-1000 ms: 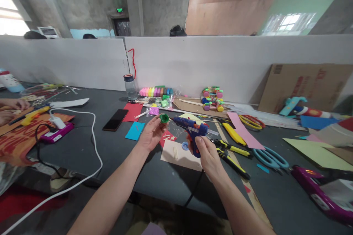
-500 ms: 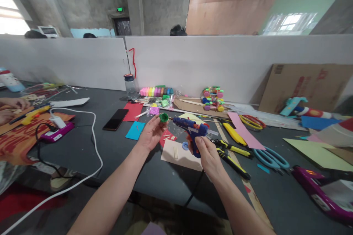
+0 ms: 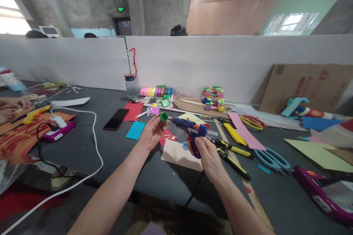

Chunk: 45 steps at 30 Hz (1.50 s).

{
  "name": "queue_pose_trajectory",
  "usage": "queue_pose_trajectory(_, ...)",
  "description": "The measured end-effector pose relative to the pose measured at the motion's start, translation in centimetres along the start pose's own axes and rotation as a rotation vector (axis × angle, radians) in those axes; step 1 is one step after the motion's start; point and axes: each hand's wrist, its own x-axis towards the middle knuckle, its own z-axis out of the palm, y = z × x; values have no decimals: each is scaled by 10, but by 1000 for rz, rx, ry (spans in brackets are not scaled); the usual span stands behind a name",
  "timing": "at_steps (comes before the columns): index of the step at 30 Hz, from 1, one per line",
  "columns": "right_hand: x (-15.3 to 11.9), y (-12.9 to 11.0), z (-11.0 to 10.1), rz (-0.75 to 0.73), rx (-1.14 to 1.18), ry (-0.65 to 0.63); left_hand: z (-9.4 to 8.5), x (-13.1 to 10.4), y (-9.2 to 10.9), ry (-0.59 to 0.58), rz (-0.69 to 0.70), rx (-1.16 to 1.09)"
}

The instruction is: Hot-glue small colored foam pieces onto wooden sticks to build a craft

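Between the fingertips of my left hand [image 3: 151, 132] is a green bottle cap [image 3: 163, 117], its hollow side turned partly toward me. My right hand [image 3: 208, 154] is wrapped round the handle of a blue hot glue gun [image 3: 190, 126], with a clear glue stick poking out of its back. The gun's nozzle points left and is at the cap's edge; whether it touches I cannot tell. Below the gun, a light blue cap [image 3: 185, 146] sits by a cream sheet of paper [image 3: 168, 155] that bears several short sticks [image 3: 176, 152].
A phone [image 3: 116, 119] and blue paper [image 3: 135, 130] lie left. Pliers [image 3: 231, 161], a yellow utility knife [image 3: 234, 134] and blue-handled scissors [image 3: 271, 159] lie right. Purple power strips [image 3: 59, 132] flank the table; a white cable [image 3: 96, 147] loops at left. Another person's hands [image 3: 13, 106] work far left.
Almost nothing differs. Both hands, the green cap and the glue gun hold the same positions, with only a slight shift of the whole view.
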Motion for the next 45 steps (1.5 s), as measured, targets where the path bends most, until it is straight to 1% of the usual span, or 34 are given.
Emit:
queue_pose_trajectory(11, 1, 4, -1, -17, -15, -25, 3, 0, 1, 10, -1, -17)
queue_pose_trajectory(28, 1, 5, -2, -41, -24, -71, 1, 1, 0, 24, 3, -32)
queue_pose_trajectory(45, 1, 7, -1, -47, -41, -88, -1, 2, -1, 14, 9, -33)
